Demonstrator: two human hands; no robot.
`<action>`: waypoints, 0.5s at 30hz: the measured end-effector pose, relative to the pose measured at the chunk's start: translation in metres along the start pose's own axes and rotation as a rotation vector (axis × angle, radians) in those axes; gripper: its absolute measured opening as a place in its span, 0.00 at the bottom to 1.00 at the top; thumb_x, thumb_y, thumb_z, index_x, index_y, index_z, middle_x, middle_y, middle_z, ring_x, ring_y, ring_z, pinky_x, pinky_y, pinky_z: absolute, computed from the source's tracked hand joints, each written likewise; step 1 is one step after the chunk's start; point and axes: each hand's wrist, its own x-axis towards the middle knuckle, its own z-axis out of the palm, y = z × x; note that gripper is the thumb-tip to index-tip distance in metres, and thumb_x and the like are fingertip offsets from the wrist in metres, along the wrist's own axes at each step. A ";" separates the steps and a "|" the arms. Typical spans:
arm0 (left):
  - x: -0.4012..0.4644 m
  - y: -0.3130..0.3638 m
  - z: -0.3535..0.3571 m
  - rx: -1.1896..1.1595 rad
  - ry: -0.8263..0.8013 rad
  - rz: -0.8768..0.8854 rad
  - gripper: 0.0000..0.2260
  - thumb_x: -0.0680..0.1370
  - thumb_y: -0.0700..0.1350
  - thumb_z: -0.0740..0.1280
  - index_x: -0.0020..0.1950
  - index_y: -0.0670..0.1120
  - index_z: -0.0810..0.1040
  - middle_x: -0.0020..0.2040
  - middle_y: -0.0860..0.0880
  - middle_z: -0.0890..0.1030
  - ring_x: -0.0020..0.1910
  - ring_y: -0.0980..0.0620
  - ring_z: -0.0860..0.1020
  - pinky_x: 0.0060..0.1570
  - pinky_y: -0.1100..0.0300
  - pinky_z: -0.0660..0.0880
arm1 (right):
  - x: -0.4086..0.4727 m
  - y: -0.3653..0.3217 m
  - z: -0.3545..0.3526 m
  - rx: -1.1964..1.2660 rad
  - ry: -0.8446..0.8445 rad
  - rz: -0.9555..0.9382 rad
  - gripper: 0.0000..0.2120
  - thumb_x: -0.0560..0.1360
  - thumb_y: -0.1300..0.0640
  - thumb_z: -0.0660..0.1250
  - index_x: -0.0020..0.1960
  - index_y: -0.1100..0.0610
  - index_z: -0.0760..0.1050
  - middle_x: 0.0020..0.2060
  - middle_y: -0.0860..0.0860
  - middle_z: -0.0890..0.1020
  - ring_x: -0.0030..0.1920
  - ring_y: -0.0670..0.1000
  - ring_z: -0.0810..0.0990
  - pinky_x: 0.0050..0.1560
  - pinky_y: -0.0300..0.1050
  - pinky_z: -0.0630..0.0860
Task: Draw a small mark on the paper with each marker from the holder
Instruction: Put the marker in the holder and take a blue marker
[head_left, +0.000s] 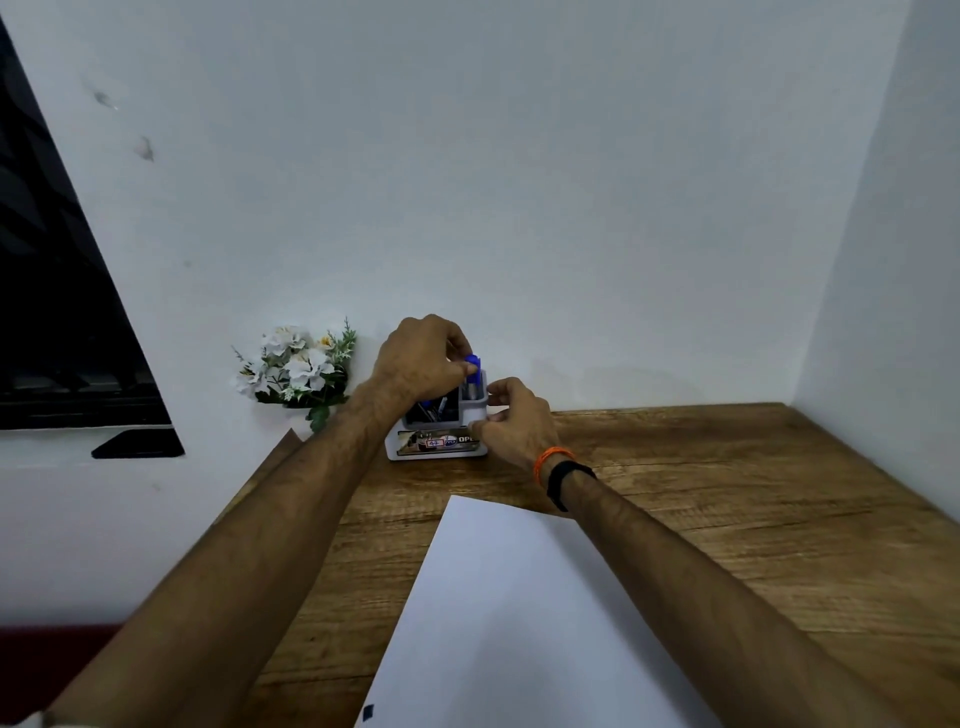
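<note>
Up close to the far wall, some things are hard to see. The left hand (421, 358) covers part of the holder (439, 434), so the dark pens (434, 408) inside are just a jumble. The picture on the front of the holder is too small to read well. The near edge of the paper (519, 623) is cut off at the bottom, and a small dark mark (368, 712) shows at its near left corner.

The left hand reaches over the holder with its fingers curled, pinching the blue marker (473, 371) near its cap. The marker stands upright in the small right pocket of the holder. The right hand (517, 421) is curled against the right side of the holder and grips it. An orange band (553, 460) and a black band (569, 480) sit on that wrist.

The holder sits at the far left of the wooden counter (727, 493), close to the wall. White flowers (296, 364) are just left of it, past the counter's left edge. The paper lies near, between the two arms, well apart from the holder. Bare wood stretches to the right, up to the side wall.
</note>
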 end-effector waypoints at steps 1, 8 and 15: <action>-0.001 0.001 0.000 0.014 -0.003 0.016 0.07 0.71 0.47 0.74 0.48 0.48 0.84 0.45 0.51 0.85 0.43 0.53 0.82 0.49 0.55 0.80 | -0.001 -0.001 0.000 -0.005 0.000 0.002 0.25 0.73 0.55 0.73 0.66 0.59 0.70 0.60 0.56 0.80 0.49 0.52 0.81 0.46 0.40 0.73; -0.005 0.001 0.013 -0.091 -0.035 0.050 0.15 0.71 0.48 0.76 0.54 0.47 0.80 0.46 0.48 0.84 0.44 0.53 0.80 0.51 0.58 0.78 | -0.003 -0.003 0.001 0.000 -0.013 0.027 0.26 0.72 0.55 0.73 0.66 0.59 0.69 0.60 0.57 0.80 0.53 0.56 0.82 0.47 0.42 0.75; 0.000 0.012 -0.017 -0.178 0.178 -0.008 0.10 0.73 0.47 0.74 0.52 0.47 0.82 0.46 0.51 0.84 0.42 0.56 0.80 0.45 0.68 0.75 | -0.002 -0.002 0.000 -0.023 -0.053 0.038 0.27 0.73 0.55 0.72 0.69 0.59 0.68 0.62 0.57 0.79 0.57 0.56 0.80 0.49 0.41 0.73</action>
